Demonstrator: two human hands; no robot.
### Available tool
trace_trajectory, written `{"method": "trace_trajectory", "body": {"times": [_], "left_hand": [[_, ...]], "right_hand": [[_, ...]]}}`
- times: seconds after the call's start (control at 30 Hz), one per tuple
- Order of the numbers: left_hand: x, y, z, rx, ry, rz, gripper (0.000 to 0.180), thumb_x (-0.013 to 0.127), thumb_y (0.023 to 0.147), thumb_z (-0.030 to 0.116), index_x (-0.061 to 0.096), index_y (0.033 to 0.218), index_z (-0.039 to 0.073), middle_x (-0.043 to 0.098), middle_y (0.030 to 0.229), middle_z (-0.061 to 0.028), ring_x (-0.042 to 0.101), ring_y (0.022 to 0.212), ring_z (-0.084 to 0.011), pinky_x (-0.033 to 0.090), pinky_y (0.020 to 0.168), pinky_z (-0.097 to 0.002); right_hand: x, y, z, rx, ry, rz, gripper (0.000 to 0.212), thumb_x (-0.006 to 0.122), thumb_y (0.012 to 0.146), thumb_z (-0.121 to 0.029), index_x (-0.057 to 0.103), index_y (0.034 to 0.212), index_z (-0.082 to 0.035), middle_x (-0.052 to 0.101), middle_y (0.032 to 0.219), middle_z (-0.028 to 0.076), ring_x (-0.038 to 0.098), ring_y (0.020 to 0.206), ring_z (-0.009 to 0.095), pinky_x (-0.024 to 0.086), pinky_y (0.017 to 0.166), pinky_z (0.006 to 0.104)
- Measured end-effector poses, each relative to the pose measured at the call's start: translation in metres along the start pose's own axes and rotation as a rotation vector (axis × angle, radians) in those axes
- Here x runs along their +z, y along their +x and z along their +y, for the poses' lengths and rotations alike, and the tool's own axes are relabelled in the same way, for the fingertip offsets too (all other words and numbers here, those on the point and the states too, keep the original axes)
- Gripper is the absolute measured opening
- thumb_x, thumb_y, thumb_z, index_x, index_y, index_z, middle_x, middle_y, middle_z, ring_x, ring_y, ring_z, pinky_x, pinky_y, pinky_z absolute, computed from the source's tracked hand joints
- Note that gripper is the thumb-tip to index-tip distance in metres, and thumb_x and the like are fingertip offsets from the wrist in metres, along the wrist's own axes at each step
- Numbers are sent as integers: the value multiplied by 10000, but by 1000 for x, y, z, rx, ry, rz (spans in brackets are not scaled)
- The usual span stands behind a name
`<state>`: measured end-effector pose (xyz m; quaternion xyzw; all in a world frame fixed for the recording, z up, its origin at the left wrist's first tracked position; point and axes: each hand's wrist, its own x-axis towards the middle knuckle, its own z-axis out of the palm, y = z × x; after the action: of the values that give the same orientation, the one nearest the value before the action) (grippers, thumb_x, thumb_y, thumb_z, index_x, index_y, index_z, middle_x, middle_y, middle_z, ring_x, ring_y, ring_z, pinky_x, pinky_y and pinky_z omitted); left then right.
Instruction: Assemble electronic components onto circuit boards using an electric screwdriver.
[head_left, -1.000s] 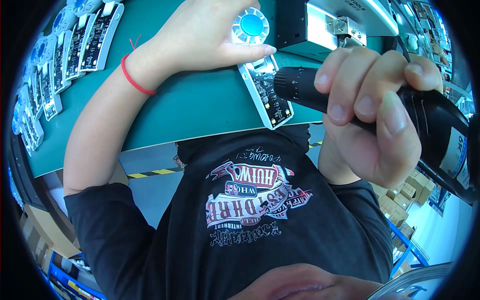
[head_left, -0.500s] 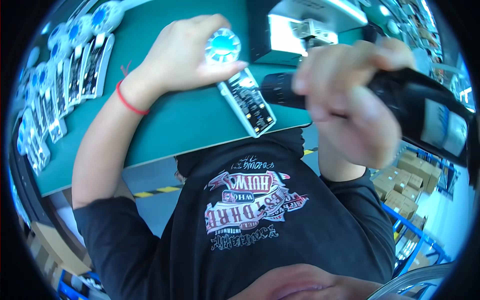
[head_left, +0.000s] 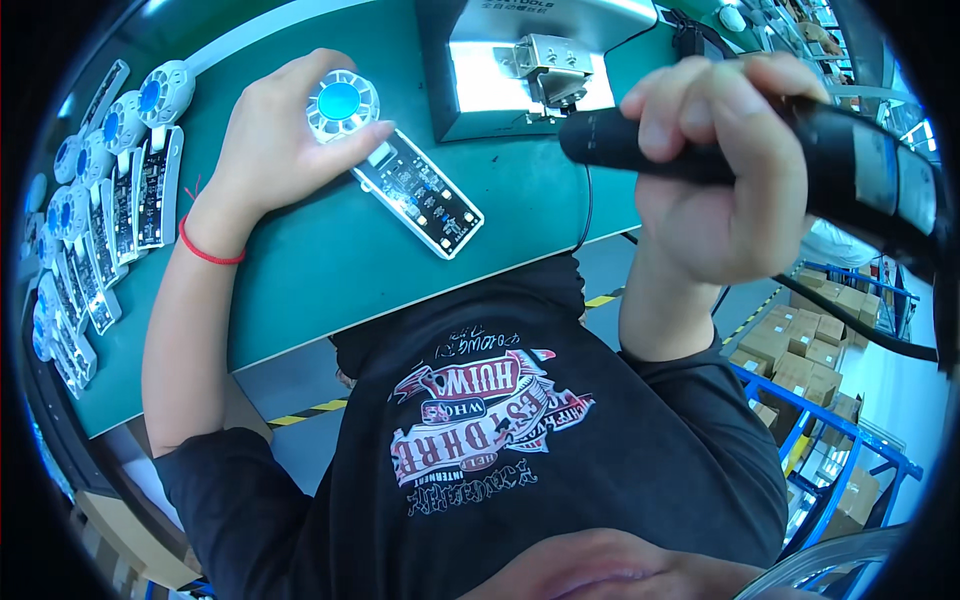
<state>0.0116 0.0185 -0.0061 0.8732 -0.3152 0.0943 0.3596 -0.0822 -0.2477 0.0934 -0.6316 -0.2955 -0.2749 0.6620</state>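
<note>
My left hand (head_left: 270, 140) is closed around the round head of a white handheld device, thumb across its neck. That head is ringed with slots and has a blue centre; the device's open handle, showing a black circuit board (head_left: 425, 195), points toward the table's front edge. A black electric screwdriver (head_left: 615, 140) is gripped in my right hand (head_left: 725, 170), raised at the right with its nose pointing left. The screwdriver's nose is apart from the board, near the screw feeder. The device's far side is hidden.
At the back stands a box-shaped screw feeder (head_left: 555, 62) with a metal mechanism on its front. Several similar white devices (head_left: 157, 190) lie in a row along the left of the green table (head_left: 330, 270). A black cable (head_left: 850, 322) hangs at the right; cartons (head_left: 790, 350) fill a blue rack beyond.
The screwdriver's nose has drawn away from the circuit board toward the feeder. My left hand and the device now appear farther left, though the whole view has shifted too.
</note>
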Motion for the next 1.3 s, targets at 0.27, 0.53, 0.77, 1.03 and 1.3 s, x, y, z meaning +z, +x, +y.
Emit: {"method": "trace_trajectory", "body": {"times": [0.27,0.53,0.77,1.03,1.3], "left_hand": [[4,0,-2,37,-24,34,511,800,751,416,654,1050,28,714,890,-126,670,673,-229,533,595,-285],[2,-4,-2,18,13,8,516,800,753,427,654,1048,29,716,904,-133,682,693,-235,550,610,-285],[1,-3,-1,23,-12,8,517,802,753,424,655,1054,31,716,908,-135,683,696,-234,550,610,-282],[1,-1,-1,21,-40,-1,519,806,752,374,644,1101,24,711,930,-152,689,713,-233,560,622,-284],[0,-2,-7,36,-15,-50,522,805,756,323,630,1142,17,707,949,-174,700,740,-238,576,639,-289]], "right_hand": [[-8,9,1,-72,71,1,327,461,871,-92,608,1158,-38,551,765,69,546,593,203,518,686,396],[17,8,11,-25,-196,193,370,440,878,-96,607,1202,-35,538,757,59,535,597,197,511,676,396],[4,11,7,-72,-99,-9,378,432,881,-97,607,1210,-30,550,780,61,534,610,199,509,670,404],[1,0,-2,107,171,-84,382,441,881,-118,602,1216,-29,557,787,64,537,618,194,505,677,401],[-5,4,3,7,43,-152,386,438,887,-119,589,1230,-24,554,774,68,535,610,193,503,672,400]]}}
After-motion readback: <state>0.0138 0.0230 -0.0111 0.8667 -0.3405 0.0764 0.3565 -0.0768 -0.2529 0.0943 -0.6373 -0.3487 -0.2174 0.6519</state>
